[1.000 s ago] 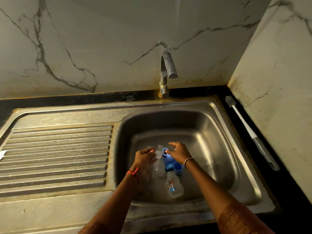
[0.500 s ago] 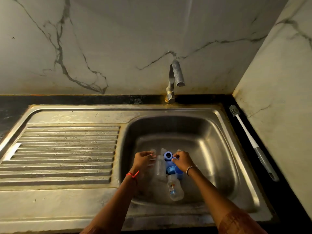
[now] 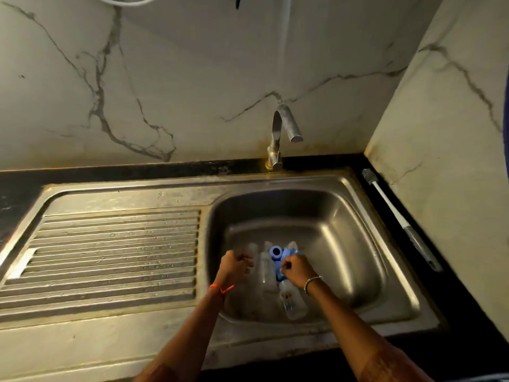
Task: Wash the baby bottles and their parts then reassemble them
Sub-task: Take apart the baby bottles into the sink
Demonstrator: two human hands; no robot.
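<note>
Baby bottle [image 3: 292, 299] in sink [image 3: 344, 216] bears unreadable print.

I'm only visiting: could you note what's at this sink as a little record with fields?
Place: steel sink with a ribbed drainboard on its left
Tap: faucet behind the basin, no water seen running
In basin: clear baby bottles lying down, blue parts among them
Left hand: over the basin, fingers curled, hold unclear
Right hand: by the blue parts, fingers curled, hold unclear
Beside sink: bottle brush on the dark counter, right side, untouched
</note>
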